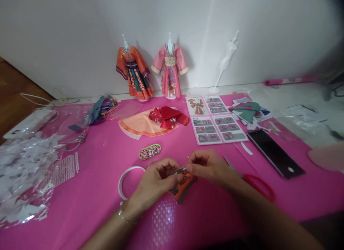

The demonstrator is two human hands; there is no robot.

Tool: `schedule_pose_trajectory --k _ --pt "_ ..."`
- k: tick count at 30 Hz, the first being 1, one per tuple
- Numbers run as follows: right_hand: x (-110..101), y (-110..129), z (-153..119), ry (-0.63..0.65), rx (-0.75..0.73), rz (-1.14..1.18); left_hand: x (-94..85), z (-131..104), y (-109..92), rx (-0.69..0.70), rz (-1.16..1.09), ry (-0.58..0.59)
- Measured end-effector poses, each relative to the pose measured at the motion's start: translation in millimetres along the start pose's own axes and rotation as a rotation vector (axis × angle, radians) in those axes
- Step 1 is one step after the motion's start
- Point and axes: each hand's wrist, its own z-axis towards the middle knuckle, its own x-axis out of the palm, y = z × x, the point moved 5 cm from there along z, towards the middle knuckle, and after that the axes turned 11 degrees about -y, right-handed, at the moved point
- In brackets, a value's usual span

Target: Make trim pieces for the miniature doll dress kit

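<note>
My left hand point(163, 178) is closed on a piece of orange patterned fabric point(185, 180) with a grey-brown edge, its thumb lying on top. At the fabric's upper edge, my right hand point(204, 165) pinches with thumb and forefinger; a small pale bit shows by the fingertips, too small to name. Beside my left wrist lies a white ring like a roll of tape point(120, 183). Red-handled scissors point(259, 185) lie partly beneath my right forearm. Just beyond my hands is a green-rimmed oval tray of coloured beads point(150, 152).
Two dressed doll mannequins, one orange point(133, 74) and one pink point(170, 69), stand by the wall near a bare white mannequin point(228, 58). Red and peach doll clothes point(145, 122), an instruction sheet point(212, 138) and a phone point(275, 153) lie beyond. Plastic-bagged scraps point(24, 167) fill the left.
</note>
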Motion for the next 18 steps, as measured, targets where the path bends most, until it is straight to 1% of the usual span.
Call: schedule_pose_trajectory --k 5,9,14,18 --pt "5.1 0.9 -2.4 0.019 0.024 0.010 0.2 0.4 1.2 0.023 0.035 -0.029" --pt "8.1 1.3 -3.3 0.065 -0.013 0.034 -0.4 1.5 3.7 0.029 0.076 -0.031" --pt "8.8 -4.8 -2.8 0.047 0.011 -0.008 -1.3 1.4 4.2 0.006 0.117 -0.063" --pt "10.0 -4.1 -3.4 0.050 0.011 0.012 0.9 -0.6 1.0 -0.017 0.069 -0.070"
